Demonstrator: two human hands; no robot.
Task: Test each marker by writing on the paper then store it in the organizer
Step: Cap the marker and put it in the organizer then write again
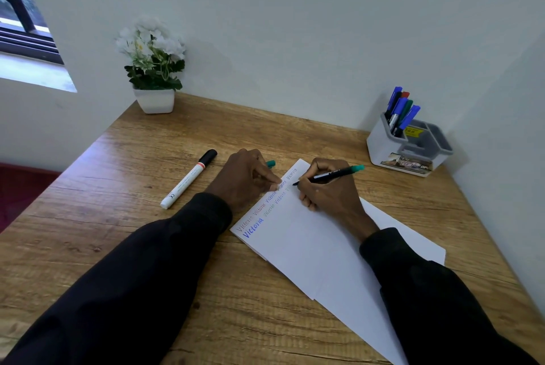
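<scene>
At the counter (118,246), the right hand (330,190) pinches a marker (333,173), its tip on the paper (309,246) beside rows of one repeated word. The left hand (244,177) curls round a green cap (270,163), a fingertip pressing the paper's edge; a white marker (188,179) lies just to its left. In the far right corner, the organizer (410,155) holds upright pens (401,108).

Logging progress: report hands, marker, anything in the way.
Right hand grips green marker, tip on paper. Left hand holds cap, fingertip pinning paper. White marker lies left on table; nothing blocks organizer.
</scene>
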